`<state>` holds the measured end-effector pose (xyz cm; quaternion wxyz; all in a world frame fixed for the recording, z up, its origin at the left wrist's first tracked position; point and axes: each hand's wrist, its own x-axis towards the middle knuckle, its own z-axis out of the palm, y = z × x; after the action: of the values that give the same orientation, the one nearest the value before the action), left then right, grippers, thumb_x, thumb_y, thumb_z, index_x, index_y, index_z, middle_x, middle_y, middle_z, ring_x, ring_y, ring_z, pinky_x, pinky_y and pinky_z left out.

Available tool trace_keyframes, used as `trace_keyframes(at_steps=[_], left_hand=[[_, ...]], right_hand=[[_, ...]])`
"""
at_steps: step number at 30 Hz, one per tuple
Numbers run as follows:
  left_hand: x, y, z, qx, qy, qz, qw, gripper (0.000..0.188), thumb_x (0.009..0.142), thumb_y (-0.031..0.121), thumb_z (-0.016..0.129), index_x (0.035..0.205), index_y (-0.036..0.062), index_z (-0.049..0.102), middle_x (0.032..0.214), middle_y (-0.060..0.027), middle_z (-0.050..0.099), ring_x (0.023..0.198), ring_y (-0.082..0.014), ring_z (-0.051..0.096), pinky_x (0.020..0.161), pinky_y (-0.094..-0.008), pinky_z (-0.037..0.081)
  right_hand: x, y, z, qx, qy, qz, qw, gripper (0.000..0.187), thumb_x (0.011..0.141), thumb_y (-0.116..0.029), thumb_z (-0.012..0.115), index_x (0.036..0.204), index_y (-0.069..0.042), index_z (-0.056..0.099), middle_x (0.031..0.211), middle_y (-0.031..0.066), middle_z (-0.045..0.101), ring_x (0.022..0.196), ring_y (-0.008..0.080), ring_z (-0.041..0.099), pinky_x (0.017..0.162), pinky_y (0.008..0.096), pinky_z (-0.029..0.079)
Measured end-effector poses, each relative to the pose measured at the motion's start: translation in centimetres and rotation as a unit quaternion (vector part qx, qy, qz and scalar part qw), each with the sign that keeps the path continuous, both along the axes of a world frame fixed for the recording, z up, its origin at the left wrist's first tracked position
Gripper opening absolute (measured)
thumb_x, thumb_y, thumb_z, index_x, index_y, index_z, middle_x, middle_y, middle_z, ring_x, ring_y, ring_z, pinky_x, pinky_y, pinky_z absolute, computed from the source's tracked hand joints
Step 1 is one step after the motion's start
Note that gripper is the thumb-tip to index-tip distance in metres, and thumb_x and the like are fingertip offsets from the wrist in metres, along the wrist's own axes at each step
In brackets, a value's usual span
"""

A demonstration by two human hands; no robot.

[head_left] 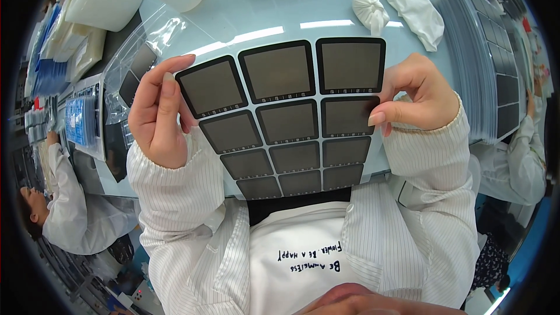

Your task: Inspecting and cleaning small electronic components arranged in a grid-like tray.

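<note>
A clear sheet printed with rows of dark grey, black-framed rectangles [286, 120] is held up in front of my chest, tilted above the table's front edge. My left hand [158, 114] grips its upper left edge, with the index finger reaching over the corner. On the opposite edge, my right hand [419, 94] pinches the sheet, its thumb lying over a rectangle in the second row. Parts of the fingers on both sides are hidden behind the sheet.
A tall stack of similar sheets [466, 70] stands at the right. Beyond my right hand lie a knotted white cloth bundle [370, 9] and a longer white bundle [413, 10]. At left are clear plastic film [166, 34] and blue packets [80, 121]. Co-workers in white coats [84, 219] sit on both sides.
</note>
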<state>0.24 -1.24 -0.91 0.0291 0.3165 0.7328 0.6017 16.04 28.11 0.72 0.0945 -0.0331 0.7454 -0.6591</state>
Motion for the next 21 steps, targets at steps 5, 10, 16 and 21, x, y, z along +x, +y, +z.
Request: trace_keyframes(at_steps=[5,10,16,21], left_hand=[[-0.1,-0.3,0.1,-0.014,0.000,-0.017,1.000,0.028,0.098,0.014,0.041,0.111,-0.0039,0.059,0.079,-0.0044,0.066,0.041,-0.0018,0.041,0.039,-0.0154,0.028],[-0.2,-0.6,0.1,-0.021,-0.019,-0.006,1.000,0.031,0.098,0.017,0.040,0.114,-0.0041,0.057,0.090,-0.0080,0.066,0.043,-0.0022,0.043,0.040,-0.0149,0.031],[-0.5,0.2,-0.1,0.034,-0.156,-0.094,0.983,0.059,0.098,0.047,0.027,0.116,-0.0030,0.054,0.102,-0.0134,0.065,0.052,-0.0089,0.055,0.045,-0.0195,0.043],[-1.4,-2.1,-2.9,0.158,-0.315,-0.355,0.866,0.077,0.090,0.066,0.024,0.105,-0.0024,0.055,0.088,-0.0145,0.064,0.062,-0.0227,0.064,0.056,-0.0331,0.053]], right_hand=[[-0.1,-0.2,-0.1,-0.017,0.009,-0.005,1.000,0.020,0.080,-0.009,0.070,0.066,0.001,0.061,0.060,0.0065,0.062,0.049,0.0125,0.060,0.045,0.0213,0.044],[0.0,-0.4,0.1,-0.029,-0.010,-0.039,0.999,0.022,0.087,-0.013,0.063,0.071,0.002,0.062,0.058,0.0060,0.061,0.048,0.0121,0.059,0.044,0.0211,0.043],[-0.1,-0.4,-0.7,-0.025,0.068,-0.111,0.991,0.026,0.092,-0.017,0.057,0.077,0.003,0.064,0.066,0.0082,0.064,0.047,0.0132,0.060,0.041,0.0216,0.042],[0.1,0.4,-0.9,0.012,0.145,-0.157,0.977,0.026,0.094,-0.019,0.055,0.091,0.004,0.067,0.076,0.0066,0.067,0.059,0.0076,0.055,0.052,0.0206,0.042]])
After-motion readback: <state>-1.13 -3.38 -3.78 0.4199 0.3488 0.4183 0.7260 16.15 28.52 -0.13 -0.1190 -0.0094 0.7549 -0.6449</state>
